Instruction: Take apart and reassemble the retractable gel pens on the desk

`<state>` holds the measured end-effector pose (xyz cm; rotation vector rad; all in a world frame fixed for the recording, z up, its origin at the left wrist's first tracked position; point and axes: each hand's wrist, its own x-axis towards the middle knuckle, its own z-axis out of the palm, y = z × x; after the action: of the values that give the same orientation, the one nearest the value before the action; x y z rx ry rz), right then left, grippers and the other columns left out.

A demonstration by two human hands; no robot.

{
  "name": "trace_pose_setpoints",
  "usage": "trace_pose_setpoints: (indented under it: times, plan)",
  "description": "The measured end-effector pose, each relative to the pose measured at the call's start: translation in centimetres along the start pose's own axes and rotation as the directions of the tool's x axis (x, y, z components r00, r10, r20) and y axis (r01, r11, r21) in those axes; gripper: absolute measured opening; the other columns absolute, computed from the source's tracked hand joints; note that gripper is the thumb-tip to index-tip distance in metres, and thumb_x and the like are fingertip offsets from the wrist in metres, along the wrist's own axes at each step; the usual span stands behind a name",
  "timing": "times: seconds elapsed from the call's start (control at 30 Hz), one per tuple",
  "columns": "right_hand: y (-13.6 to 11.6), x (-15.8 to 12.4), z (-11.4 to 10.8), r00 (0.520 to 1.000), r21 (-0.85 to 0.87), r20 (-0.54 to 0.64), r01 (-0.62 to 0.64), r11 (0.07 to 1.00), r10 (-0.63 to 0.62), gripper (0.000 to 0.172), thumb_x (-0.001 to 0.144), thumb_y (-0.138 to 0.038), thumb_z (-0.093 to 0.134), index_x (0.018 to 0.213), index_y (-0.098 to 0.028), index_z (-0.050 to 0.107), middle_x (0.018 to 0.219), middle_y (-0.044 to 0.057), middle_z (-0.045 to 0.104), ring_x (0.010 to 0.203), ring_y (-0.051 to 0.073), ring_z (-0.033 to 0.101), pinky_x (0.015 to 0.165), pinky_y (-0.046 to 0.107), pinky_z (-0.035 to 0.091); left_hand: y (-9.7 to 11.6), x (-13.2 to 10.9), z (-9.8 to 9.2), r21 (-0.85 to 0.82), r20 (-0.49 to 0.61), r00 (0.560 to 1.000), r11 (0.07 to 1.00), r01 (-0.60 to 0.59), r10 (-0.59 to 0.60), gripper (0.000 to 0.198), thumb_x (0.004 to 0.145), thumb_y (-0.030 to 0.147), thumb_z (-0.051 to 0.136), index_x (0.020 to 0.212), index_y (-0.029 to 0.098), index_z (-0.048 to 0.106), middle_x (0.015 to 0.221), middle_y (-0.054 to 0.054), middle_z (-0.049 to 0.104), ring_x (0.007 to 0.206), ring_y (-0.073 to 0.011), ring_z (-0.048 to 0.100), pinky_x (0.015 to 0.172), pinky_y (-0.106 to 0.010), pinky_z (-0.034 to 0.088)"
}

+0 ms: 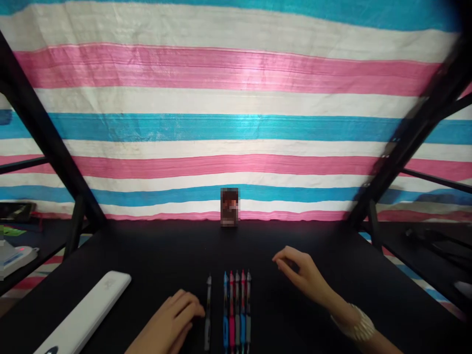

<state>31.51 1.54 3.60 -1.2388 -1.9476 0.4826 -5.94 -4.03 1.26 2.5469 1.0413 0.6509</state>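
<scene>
A grey pen [208, 314] lies by itself on the black table, tip pointing away from me. To its right, several pens lie side by side: a blue pen [225, 319], a pink pen [232, 322], a grey one [237, 324], one with a red tip and blue grip [243, 322] and another grey one [248, 319]. My left hand [175, 319] rests loosely open just left of the lone pen, fingertips close to its barrel; whether they touch I cannot tell. Right of the row, my right hand [300, 275] is curled, thumb and forefinger meeting in a pinch with nothing visible between them.
A long white case-like object [86, 312] lies at the left of the black table [165, 250]. A small pixelated item [229, 207] stands at the back edge. Black metal posts [409, 125] flank the table, before a striped sheet [236, 103]. A white device [18, 258] sits far left.
</scene>
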Motion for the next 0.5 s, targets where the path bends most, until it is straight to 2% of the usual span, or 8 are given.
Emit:
trace_pose_setpoints:
  times: [0.03,0.13,0.23,0.37,0.5]
  plan:
    - [0.3,0.2,0.5,1.000,-0.001,-0.008,-0.004,1.000,0.004,0.029,0.096,-0.038,0.054,0.084,-0.019,0.071,0.068,0.003,0.065,0.059,0.018,0.058,0.057,0.029,0.046,0.2,0.4,-0.1,0.036,0.012,1.000,0.999,0.018,-0.018,0.042,0.095,0.006,0.048,0.124,0.034,0.062,0.116,-0.005,0.069,0.100,-0.0221,0.065,0.089,-0.033,0.056]
    - [0.4,0.4,2.3,1.000,0.008,-0.016,-0.013,1.000,0.013,0.028,0.095,-0.038,0.054,0.084,-0.018,0.071,0.067,0.003,0.067,0.058,0.017,0.057,0.056,0.028,0.044,0.6,1.6,-0.1,0.124,0.033,0.998,0.990,-0.060,0.056,0.048,0.091,0.000,0.047,0.124,0.031,0.063,0.122,-0.006,0.065,0.103,-0.0207,0.064,0.090,-0.031,0.055]
    - [-0.5,0.2,4.2,1.000,0.025,-0.004,-0.009,1.000,0.009,0.025,0.094,-0.034,0.053,0.086,-0.018,0.071,0.070,0.003,0.068,0.060,0.017,0.057,0.058,0.028,0.044,0.4,2.6,0.5,0.250,0.070,0.993,0.962,-0.111,0.096,0.051,0.088,-0.006,0.045,0.118,0.030,0.067,0.127,-0.007,0.063,0.112,-0.0227,0.060,0.099,-0.039,0.049]
    - [-2.1,0.1,6.1,1.000,0.036,0.018,0.008,0.999,-0.009,0.021,0.093,-0.028,0.053,0.086,-0.019,0.071,0.073,0.003,0.067,0.064,0.017,0.055,0.062,0.028,0.044,-0.4,3.4,1.3,0.271,0.084,0.991,0.954,-0.125,0.106,0.036,0.087,-0.004,0.049,0.095,0.024,0.069,0.122,-0.004,0.063,0.108,-0.0214,0.059,0.091,-0.034,0.047]
    - [-3.6,0.2,6.6,0.999,0.045,0.048,0.023,0.999,-0.025,0.025,0.098,-0.027,0.049,0.091,-0.018,0.070,0.077,0.003,0.066,0.066,0.016,0.055,0.065,0.028,0.044,-0.5,4.7,0.4,0.334,0.051,0.990,0.932,-0.141,0.132,0.035,0.087,-0.006,0.047,0.095,0.023,0.065,0.112,-0.004,0.067,0.109,-0.0216,0.058,0.090,-0.034,0.043]
